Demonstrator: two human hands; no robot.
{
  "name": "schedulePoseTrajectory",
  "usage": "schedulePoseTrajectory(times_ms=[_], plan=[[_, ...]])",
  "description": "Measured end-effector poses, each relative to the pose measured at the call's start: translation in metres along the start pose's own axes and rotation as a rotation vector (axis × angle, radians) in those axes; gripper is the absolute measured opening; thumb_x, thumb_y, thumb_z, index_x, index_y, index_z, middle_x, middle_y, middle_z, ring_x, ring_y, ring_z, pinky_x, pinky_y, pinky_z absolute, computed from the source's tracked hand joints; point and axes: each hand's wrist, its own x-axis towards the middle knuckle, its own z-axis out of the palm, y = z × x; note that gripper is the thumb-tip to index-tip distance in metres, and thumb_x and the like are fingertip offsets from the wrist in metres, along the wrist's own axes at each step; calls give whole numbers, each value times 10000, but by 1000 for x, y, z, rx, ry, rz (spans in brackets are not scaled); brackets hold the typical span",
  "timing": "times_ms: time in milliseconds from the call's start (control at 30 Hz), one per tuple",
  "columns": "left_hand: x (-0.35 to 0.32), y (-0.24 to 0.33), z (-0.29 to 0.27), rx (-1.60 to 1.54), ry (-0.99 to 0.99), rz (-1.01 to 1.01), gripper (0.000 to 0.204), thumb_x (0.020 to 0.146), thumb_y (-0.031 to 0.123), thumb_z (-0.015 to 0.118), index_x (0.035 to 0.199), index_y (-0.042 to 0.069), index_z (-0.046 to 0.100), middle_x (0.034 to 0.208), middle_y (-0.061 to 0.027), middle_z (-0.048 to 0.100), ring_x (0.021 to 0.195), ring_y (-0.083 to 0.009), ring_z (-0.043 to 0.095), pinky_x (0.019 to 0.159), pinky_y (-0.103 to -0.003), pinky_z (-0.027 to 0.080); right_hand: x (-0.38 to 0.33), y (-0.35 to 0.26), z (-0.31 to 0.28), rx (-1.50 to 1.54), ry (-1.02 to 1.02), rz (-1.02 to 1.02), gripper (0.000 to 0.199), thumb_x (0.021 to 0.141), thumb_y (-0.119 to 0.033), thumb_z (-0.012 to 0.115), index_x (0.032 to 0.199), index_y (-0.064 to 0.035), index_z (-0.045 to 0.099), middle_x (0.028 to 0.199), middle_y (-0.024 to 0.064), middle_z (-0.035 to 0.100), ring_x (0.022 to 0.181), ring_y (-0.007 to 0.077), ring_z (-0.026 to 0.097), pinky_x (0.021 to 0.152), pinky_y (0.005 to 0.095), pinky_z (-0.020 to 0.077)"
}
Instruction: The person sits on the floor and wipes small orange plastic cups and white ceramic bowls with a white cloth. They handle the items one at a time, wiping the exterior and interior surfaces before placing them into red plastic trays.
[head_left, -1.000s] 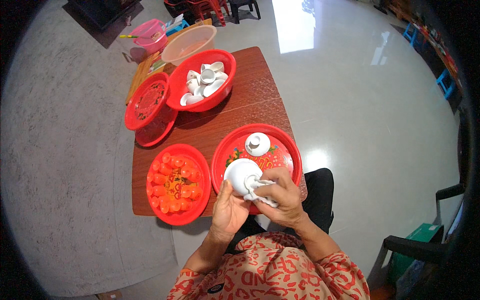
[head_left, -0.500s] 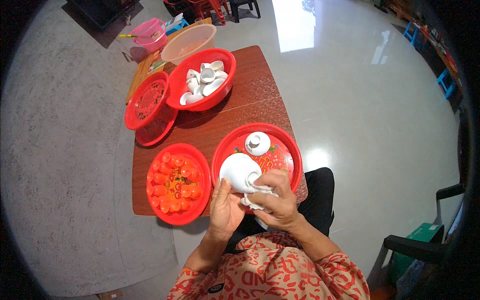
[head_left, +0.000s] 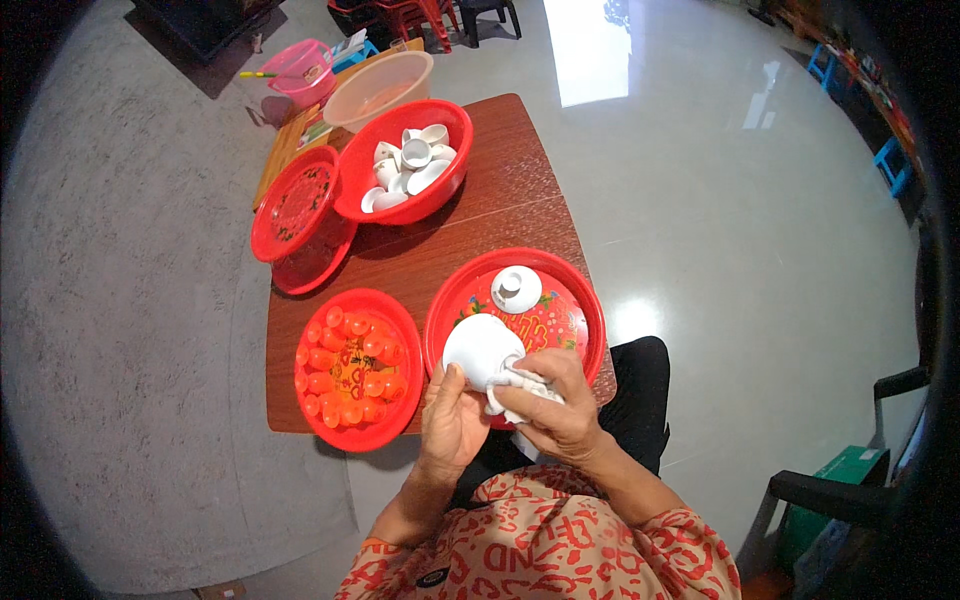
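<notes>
A white rounded cup [head_left: 482, 348] is held over the near edge of a red round tray [head_left: 436, 318], its smooth outer side facing up. My left hand [head_left: 449, 425] grips the cup at its lower left, thumb on the outside. In my right hand [head_left: 562, 410] a bunched white cloth [head_left: 517, 392] is pressed against the cup's foot. Inside the tray, beyond the cup, rests a white lid [head_left: 516, 289] with a round knob on top. My right fingers partly cover the cup's foot.
Left of the tray, a red plate [head_left: 408, 412] carries several small orange cups [head_left: 320, 359]. Farther off, a red basin [head_left: 462, 123] holds white cups and lids [head_left: 416, 153]. Beside it, a red patterned tray [head_left: 290, 205] leans tilted. All stand on a brown table [head_left: 520, 180].
My right hand and the cloth have shifted slightly around the cup's foot, and more of the cloth shows. The left hand still grips the cup in nearly the same place.
</notes>
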Motion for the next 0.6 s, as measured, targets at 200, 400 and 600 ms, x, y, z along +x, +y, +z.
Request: schedulePoseTrajectory(times_ms=[200,400,600], plan=[[-2,-3,6,182,-56,69,340,961,151,465,1273,16,449,1241,-107,535,1146,-203,514,1010,-387,389,17,-3,-13,0,125,347,433,654,-42,669,1083,-68,621,1072,162,489,949,312,508,819,383,438],[-7,-1,-4,240,-223,100,312,956,96,469,1251,-9,480,1177,-73,569,1085,-145,535,966,-302,412,26,-12,-7,-29,-99,109,302,713,-127,687,1006,-89,631,1163,156,503,1072,330,475,911,429,368],[-13,2,0,301,-225,56,355,944,138,503,1251,-36,468,1206,-97,552,1139,-176,499,1023,-355,352,20,10,-2,364,1,378,173,874,-153,586,1007,-45,604,1102,122,560,1038,249,528,908,367,402]])
